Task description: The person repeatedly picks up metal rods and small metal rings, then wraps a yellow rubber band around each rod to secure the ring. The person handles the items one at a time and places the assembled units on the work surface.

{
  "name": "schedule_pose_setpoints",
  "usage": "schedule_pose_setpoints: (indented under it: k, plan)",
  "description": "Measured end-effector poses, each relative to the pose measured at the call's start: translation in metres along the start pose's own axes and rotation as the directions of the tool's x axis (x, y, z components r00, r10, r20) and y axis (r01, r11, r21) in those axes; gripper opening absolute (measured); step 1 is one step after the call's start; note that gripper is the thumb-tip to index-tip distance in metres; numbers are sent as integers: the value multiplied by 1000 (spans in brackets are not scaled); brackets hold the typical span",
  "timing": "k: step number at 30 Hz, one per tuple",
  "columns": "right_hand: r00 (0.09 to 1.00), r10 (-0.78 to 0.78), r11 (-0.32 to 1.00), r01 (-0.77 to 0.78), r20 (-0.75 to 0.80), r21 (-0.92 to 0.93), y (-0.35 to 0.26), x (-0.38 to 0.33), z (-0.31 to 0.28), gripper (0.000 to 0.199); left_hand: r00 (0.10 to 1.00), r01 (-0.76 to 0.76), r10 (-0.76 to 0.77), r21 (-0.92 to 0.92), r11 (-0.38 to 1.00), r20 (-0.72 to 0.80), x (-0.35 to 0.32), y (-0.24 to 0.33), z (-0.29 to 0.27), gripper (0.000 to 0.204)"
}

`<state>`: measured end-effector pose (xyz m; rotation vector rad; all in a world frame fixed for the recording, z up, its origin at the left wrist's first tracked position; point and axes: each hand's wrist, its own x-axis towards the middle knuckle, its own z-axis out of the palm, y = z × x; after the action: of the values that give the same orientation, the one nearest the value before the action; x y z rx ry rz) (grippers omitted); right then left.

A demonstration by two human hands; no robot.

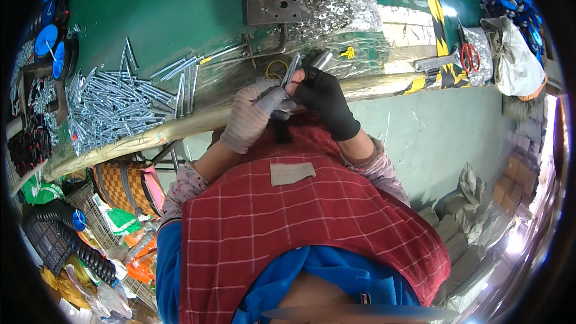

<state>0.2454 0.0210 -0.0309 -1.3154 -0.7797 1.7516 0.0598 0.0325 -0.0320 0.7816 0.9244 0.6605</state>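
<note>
Jutting from closed left fingers [275, 97]: metal rods [292, 68]; right fingers [308, 81] curled beside, grip unclear.

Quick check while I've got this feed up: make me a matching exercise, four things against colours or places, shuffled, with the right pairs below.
Things:
1. Left hand
2. Right hand
3. Large pile of silver rods
4. Scissors

Colours and places:
A. Heaped toward the picture's left
B. Gloved in black
C. Red-handled, toward the picture's right
D. Gloved in striped grey

Right pairs: 1-D, 2-B, 3-A, 4-C
</note>
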Motion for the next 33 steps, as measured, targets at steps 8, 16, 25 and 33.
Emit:
schedule_pose_setpoints:
  k: [8,16,25,33]
  plan:
    - [999,-6,998,9,54,-58,-5,8,6,17,999,-38,35,80,996,39,4,-3,-14,20]
    - [993,-95,985,105,77,-140,-25,7,-6,18,976,-16,-35,229,973,216,-2,7,-11,21]
    - [948,-312,886,269,-57,-377,-12,-10,-45,15,951,-107,3,319,942,308,-6,20,2,26]
    - [716,-693,123,223,77,-967,-17,22,-109,18,989,14,-50,243,970,139,-1,11,16,23]
